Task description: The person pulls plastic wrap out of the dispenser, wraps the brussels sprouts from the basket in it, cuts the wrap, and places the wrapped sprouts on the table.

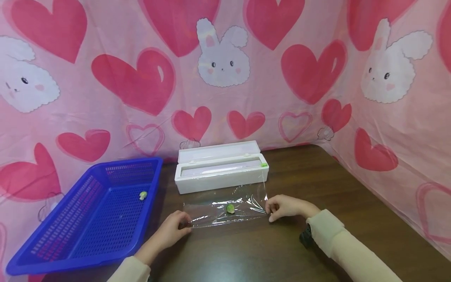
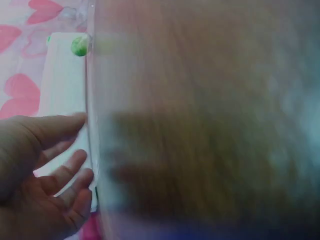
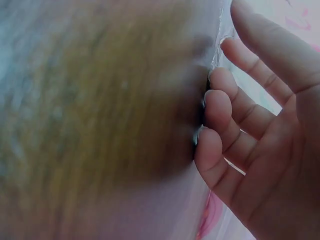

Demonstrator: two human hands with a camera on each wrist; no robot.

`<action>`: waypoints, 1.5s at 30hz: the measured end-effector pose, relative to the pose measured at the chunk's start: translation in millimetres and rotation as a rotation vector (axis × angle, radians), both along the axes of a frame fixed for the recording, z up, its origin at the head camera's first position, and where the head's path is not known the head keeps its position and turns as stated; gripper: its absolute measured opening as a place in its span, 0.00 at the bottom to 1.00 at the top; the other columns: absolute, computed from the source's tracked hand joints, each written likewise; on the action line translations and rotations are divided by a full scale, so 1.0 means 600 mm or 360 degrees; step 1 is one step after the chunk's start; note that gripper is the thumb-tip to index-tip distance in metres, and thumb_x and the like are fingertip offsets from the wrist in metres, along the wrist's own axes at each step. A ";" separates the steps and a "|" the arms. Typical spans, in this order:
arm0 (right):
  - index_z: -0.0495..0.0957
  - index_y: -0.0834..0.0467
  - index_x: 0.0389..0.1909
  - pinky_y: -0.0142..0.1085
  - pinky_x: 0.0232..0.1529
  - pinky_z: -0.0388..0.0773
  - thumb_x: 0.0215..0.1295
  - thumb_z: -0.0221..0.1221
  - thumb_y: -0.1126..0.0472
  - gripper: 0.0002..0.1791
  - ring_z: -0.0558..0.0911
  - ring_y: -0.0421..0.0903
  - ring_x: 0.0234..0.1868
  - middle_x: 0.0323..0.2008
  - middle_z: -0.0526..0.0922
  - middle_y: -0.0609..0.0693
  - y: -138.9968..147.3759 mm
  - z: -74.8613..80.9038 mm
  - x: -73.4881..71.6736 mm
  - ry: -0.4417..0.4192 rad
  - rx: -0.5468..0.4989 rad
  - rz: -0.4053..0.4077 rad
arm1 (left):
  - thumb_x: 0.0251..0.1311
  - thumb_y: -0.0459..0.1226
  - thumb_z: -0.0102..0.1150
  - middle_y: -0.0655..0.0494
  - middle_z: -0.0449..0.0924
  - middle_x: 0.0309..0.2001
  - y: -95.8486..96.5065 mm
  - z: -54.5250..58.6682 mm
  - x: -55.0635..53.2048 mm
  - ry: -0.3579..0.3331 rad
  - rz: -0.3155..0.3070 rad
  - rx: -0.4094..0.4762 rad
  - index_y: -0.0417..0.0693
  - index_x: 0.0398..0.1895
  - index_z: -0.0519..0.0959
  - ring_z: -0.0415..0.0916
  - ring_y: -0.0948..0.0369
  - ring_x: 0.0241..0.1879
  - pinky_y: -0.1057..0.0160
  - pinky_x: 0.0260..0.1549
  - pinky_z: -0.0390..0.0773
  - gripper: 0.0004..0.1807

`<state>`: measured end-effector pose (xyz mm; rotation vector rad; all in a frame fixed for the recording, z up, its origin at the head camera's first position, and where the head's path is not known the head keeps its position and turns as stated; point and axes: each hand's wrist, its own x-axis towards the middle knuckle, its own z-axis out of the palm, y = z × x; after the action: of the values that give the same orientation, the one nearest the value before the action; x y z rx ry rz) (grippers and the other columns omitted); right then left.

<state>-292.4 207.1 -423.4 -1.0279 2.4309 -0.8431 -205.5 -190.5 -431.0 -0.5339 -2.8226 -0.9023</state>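
Note:
A clear sheet of plastic wrap (image 1: 211, 215) reaches from the white wrap dispenser (image 1: 222, 181) toward the front of the table. On the sheet, near its middle, lies a small green Brussels sprout (image 1: 230, 208). My left hand (image 1: 172, 229) pinches the sheet's near left corner, its other fingers loosely curled. At the opposite corner, my right hand (image 1: 287, 207) holds the film's edge with thumb and fingertips. Both wrist views show the film's edge right at the fingertips; the table behind it is blurred.
To the left stands a blue plastic basket (image 1: 141, 235) with a small green-and-white vegetable (image 1: 142, 195) in it. The dispenser's lid (image 1: 218, 150) is raised, and a green slider (image 1: 264, 165) sits at its right end. Behind the brown table (image 1: 317, 188) hangs a pink heart-patterned cloth (image 1: 267, 94).

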 end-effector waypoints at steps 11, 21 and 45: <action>0.75 0.56 0.26 0.30 0.25 0.67 0.55 0.61 0.69 0.06 0.69 0.37 0.23 0.20 0.70 0.41 -0.003 0.002 0.004 0.0063 -0.0032 0.0061 | 0.43 0.27 0.67 0.61 0.68 0.24 -0.016 -0.011 0.001 0.0003 0.0189 -0.0093 0.50 0.18 0.75 0.67 0.61 0.27 0.59 0.28 0.69 0.12; 0.75 0.51 0.26 0.33 0.32 0.69 0.60 0.58 0.65 0.07 0.70 0.37 0.29 0.25 0.72 0.39 0.010 -0.008 -0.004 0.0158 -0.0128 0.0046 | 0.49 0.25 0.63 0.64 0.70 0.26 -0.016 -0.010 -0.009 0.0216 0.0085 0.0001 0.51 0.20 0.73 0.68 0.60 0.31 0.58 0.34 0.70 0.13; 0.67 0.63 0.32 0.40 0.32 0.77 0.68 0.49 0.69 0.04 0.81 0.50 0.33 0.30 0.78 0.55 0.005 -0.001 -0.024 -0.0091 -0.0423 -0.0213 | 0.60 0.23 0.50 0.55 0.71 0.21 0.004 -0.012 -0.037 -0.0061 0.0311 0.0543 0.41 0.28 0.69 0.72 0.61 0.21 0.66 0.20 0.71 0.07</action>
<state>-306.9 209.8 -424.0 -0.9221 2.4052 -1.2502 -227.7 -188.1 -438.3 -0.1941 -2.6080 -1.3226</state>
